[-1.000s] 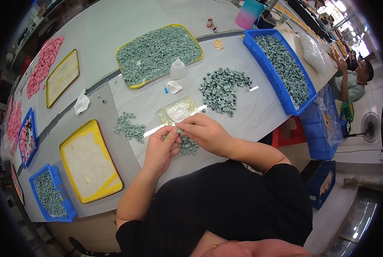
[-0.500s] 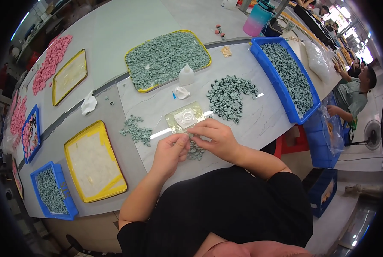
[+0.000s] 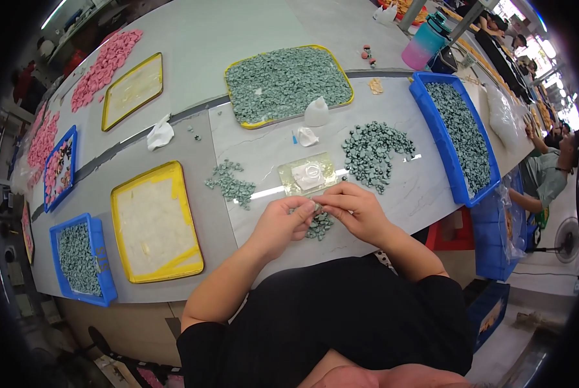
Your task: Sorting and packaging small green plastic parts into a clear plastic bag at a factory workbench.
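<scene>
Piece of something green, pretty tiny, sits near frame center, pinched by the fingertips of left hand and right hand together. Yellowish see-through pad just above, green pile just below, blue tray upper right.

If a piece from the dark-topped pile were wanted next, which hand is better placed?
The right hand, I'd judge: the dark-topped pile lies beyond it, while the left hand is farther away. Both hands seem to be pinching a small green piece, so the right would first have to let go.
</scene>
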The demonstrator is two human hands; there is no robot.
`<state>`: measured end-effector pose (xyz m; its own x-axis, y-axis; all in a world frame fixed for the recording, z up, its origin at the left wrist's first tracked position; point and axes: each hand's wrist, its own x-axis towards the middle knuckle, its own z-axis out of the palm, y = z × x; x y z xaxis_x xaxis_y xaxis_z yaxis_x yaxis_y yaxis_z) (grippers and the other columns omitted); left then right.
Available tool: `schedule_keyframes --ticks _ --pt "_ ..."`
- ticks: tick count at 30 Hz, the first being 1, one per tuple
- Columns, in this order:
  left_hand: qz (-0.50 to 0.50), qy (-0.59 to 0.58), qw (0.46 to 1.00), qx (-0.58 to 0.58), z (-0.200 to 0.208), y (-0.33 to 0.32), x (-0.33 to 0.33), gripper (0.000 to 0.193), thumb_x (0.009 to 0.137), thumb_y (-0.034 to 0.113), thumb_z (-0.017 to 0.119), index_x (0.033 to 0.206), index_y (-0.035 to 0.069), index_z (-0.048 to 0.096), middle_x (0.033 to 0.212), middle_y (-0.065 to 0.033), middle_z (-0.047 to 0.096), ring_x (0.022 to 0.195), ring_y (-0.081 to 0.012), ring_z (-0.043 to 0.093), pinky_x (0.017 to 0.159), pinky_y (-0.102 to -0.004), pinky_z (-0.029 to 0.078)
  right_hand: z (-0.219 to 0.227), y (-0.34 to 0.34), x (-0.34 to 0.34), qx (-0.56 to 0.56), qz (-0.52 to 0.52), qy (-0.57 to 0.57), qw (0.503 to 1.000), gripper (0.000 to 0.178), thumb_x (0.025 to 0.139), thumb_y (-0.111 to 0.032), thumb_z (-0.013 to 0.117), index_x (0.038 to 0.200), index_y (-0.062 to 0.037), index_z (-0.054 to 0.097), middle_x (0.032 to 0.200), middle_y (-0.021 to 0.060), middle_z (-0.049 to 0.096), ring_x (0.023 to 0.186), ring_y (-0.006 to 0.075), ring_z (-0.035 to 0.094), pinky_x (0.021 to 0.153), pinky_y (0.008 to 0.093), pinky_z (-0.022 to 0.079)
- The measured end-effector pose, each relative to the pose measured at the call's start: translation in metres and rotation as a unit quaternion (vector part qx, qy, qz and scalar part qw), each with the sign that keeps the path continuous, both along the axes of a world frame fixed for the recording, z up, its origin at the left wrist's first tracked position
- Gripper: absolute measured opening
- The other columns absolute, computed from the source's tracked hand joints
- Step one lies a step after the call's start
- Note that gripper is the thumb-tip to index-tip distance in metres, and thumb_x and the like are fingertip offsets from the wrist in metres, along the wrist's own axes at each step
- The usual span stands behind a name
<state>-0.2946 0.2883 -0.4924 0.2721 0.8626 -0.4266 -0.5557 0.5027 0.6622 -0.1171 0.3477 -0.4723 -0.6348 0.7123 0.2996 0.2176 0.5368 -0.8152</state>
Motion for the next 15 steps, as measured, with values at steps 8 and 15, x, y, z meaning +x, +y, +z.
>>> schedule_keyframes --ticks 8,15 --pt "-0.060 -0.008 0.998 -0.009 -0.001 -0.014 -0.012 0.019 0.092 0.019 0.050 0.086 0.002 0.055 0.068 -0.0003 0.048 0.048 -0.0034 0.030 0.042 -0.0185 0.022 -0.004 -0.016 -0.008 0.025 0.011 -0.003 1.000 0.019 0.072 -0.002 0.068 0.090 -0.0044 0.065 0.078 0.0045 0.058 0.069 0.0156 0.057 0.057 0.0243 0.046" --pt "-0.001 0.116 0.992 0.046 -0.005 -0.018 -0.013 0.018 0.089 0.019 0.054 0.088 0.002 0.057 0.067 0.0002 0.049 0.050 -0.0038 0.036 0.043 -0.0180 0.026 -0.008 -0.020 -0.019 0.133 -0.008 -0.014 0.991 0.019 0.067 0.000 0.071 0.084 -0.0034 0.065 0.078 0.0058 0.060 0.065 0.0169 0.058 0.054 0.0246 0.047"
